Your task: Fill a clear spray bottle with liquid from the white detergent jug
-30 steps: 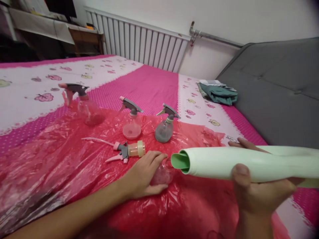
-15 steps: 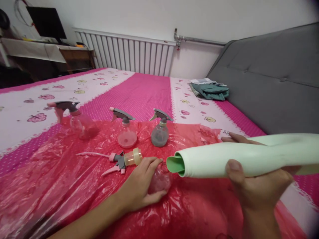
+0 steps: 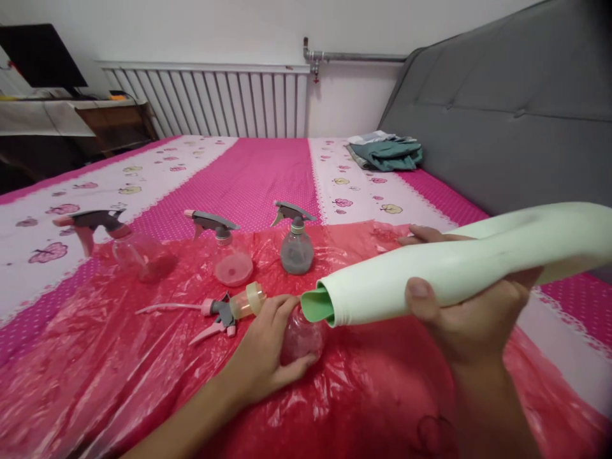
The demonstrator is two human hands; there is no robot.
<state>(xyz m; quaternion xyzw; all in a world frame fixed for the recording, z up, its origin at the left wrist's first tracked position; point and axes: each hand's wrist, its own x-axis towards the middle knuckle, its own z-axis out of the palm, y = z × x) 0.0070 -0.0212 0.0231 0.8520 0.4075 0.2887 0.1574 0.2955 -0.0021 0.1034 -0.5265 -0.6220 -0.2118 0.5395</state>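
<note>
Left hand (image 3: 268, 347) wraps around the clear bottle (image 3: 302, 336) on the red plastic sheet (image 3: 119, 357), beside a loose spray head (image 3: 224, 310). Right hand (image 3: 461, 315) clasps the rolled green sheet (image 3: 454, 268), thumb on top. Versus 0.5 s ago, the roll tilts lower and its open end now seems to touch the bottle's mouth.

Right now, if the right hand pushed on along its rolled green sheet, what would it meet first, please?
Most likely the clear bottle in the left hand; the rolled green sheet seems to touch its mouth.
</note>
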